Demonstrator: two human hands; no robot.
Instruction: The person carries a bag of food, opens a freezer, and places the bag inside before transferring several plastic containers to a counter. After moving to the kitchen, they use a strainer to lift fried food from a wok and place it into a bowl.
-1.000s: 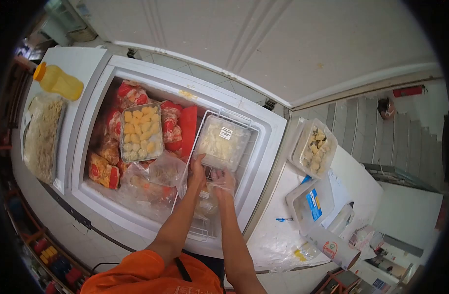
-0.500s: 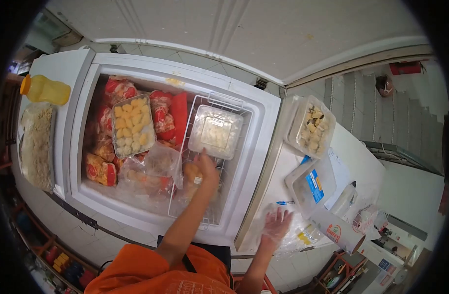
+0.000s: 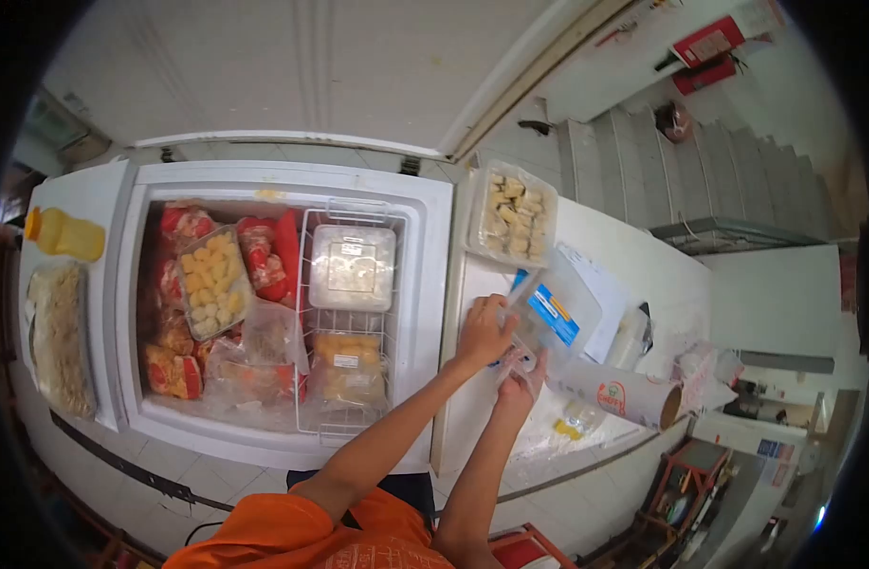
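**Both hands on a plastic box beside the open freezer**

The left hand [image 3: 482, 332] grips the near left edge of a clear plastic box [image 3: 557, 313] with a blue label, fingers curled over its rim. The right hand [image 3: 518, 379], in a thin clear glove, holds the box from below at its near corner, fingers closed on it. The box is tilted, its near end lifted off the white desk [image 3: 643, 275], just to the right of the freezer [image 3: 425, 284].

Behind it on the desk sits a second tray [image 3: 512, 216] of pale pieces, and a paper tube [image 3: 624, 396] lies just right of the hands, near a small bag [image 3: 572, 422].

In the open freezer, a wire basket [image 3: 344, 417] holds a lidded tub [image 3: 352, 267] and a bag of yellow food [image 3: 347, 365]. Left of it lie red packets [image 3: 264, 251] and a tray of yellow balls [image 3: 210, 283]. A yellow bottle [image 3: 64, 235] stands on the far left ledge.
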